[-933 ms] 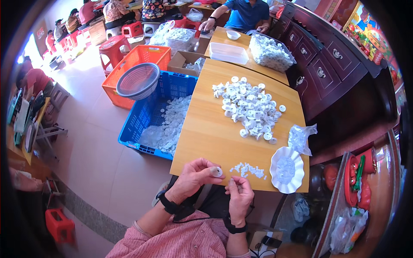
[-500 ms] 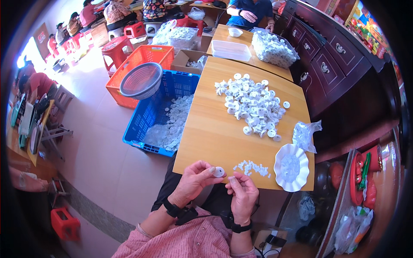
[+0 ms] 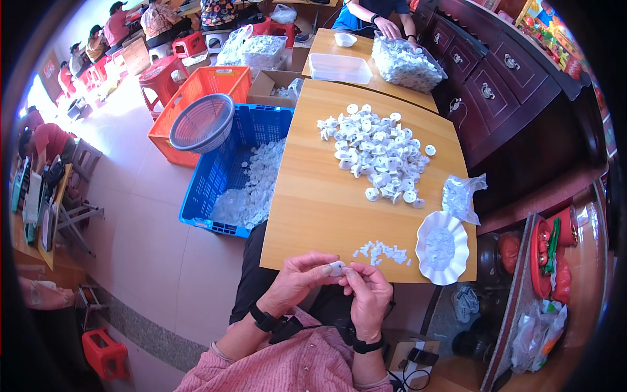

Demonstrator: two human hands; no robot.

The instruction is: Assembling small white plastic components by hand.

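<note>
Small white disc (image 3: 337, 268) pinched between left hand (image 3: 295, 282) and right hand (image 3: 369, 295), fingertips of both closed on it, just off the table's (image 3: 313, 196) near edge at 6 o'clock. Looks light, stiff plastic, probably slick and easy to drop; best gripped by the rim, thumb against forefinger. Just beyond, at 12 from the hands, a scatter of tiny white bits (image 3: 382, 251); at 2 o'clock a fluted white dish (image 3: 443, 247). Far up the table, a heap of discs (image 3: 377, 153). Blue crate (image 3: 235, 171) at 10 o'clock.
</note>
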